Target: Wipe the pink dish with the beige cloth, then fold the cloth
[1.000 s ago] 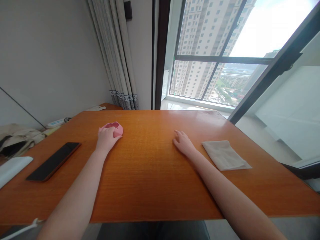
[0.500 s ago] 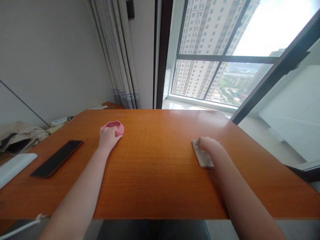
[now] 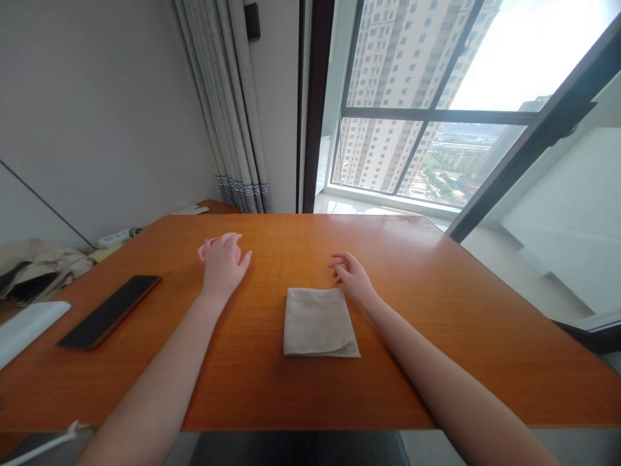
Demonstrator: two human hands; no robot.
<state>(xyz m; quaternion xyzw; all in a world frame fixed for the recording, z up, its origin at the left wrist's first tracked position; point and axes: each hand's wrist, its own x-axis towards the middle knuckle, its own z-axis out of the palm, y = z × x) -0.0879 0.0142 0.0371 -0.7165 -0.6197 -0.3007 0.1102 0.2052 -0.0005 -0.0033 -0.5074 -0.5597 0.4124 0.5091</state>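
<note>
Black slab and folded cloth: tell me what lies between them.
In the head view, the person's left forearm crosses between the black slab and the folded cloth, with brown tabletop showing on both sides of it.

Bare arms (image 3: 160,369) stretch over the near edge of the table (image 3: 272,401), left hand (image 3: 224,264) toward the far edge, thumb splayed, right hand (image 3: 353,277) loosely curled.

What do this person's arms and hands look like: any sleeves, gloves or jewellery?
The left hand and right hand are ungloved, with no ring or watch visible. Both forearms are bare as far as shown; no sleeve appears.
</note>
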